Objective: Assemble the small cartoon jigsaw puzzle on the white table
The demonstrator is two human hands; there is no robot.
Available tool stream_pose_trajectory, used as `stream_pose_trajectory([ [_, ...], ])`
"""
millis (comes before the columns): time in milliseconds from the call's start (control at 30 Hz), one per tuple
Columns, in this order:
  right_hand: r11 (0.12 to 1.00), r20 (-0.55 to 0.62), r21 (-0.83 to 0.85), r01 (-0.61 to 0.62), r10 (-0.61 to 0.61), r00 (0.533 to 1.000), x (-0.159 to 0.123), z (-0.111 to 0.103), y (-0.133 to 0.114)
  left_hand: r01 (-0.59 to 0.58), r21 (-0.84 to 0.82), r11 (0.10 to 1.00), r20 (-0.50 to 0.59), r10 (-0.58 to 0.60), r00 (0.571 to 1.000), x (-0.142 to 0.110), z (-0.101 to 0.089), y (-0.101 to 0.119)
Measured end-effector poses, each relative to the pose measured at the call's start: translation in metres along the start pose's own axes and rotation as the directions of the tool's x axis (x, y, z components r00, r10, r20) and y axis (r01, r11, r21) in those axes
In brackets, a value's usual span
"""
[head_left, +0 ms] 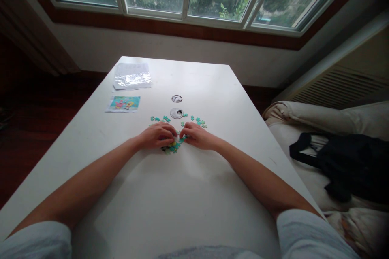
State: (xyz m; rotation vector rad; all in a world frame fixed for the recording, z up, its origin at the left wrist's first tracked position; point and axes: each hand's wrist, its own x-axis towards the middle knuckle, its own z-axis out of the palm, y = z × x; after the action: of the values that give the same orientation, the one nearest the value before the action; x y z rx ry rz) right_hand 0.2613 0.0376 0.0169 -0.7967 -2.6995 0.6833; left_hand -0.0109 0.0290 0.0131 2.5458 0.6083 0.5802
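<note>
While 2 hands, left [159, 134] and right [199, 135], curl nearly closed over the puzzle pieces [174, 147], hold unclear; pieces sit mid-table [146, 194], nearer than 2 discs [176, 113].

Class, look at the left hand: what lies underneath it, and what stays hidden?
Jigsaw pieces, mostly green with some yellow, poke out beside and below the left hand. Its fingers and palm cover whatever is directly beneath, so no count is possible there.

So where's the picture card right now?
In the head view, the picture card lies left of the puzzle pieces, nearer you than the plastic bag.
</note>
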Motion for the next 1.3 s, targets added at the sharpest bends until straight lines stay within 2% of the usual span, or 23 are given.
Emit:
stream_pose_trajectory([
  [133, 1.0, 0.002, -0.019, 0.007, -0.007, 1.0, 0.001, 0.0, -0.003, 0.005, -0.001, 1.0, -0.003, -0.005, 1.0, 0.001, -0.001, 0.001],
  [367, 0.999, -0.058, -0.012, 0.039, -0.04, 0.998, 0.002, 0.009, 0.001, -0.007, -0.007, 1.0, 0.034, 0.008, 0.999, 0.002, -0.005, 0.003],
  [900, 1.0, 0.017, 0.006, 0.023, -0.023, 1.0, 0.004, 0.007, -0.005, -0.007, -0.035, 0.999, 0.042, 0.009, 0.999, 0.003, -0.009, 0.005],
  [1300, 1.0, -0.02, 0.01, 0.028, -0.028, 0.999, 0.004, 0.01, -0.005, -0.011, -0.034, 0.999, 0.039, 0.013, 0.999, 0.002, -0.008, 0.004],
])
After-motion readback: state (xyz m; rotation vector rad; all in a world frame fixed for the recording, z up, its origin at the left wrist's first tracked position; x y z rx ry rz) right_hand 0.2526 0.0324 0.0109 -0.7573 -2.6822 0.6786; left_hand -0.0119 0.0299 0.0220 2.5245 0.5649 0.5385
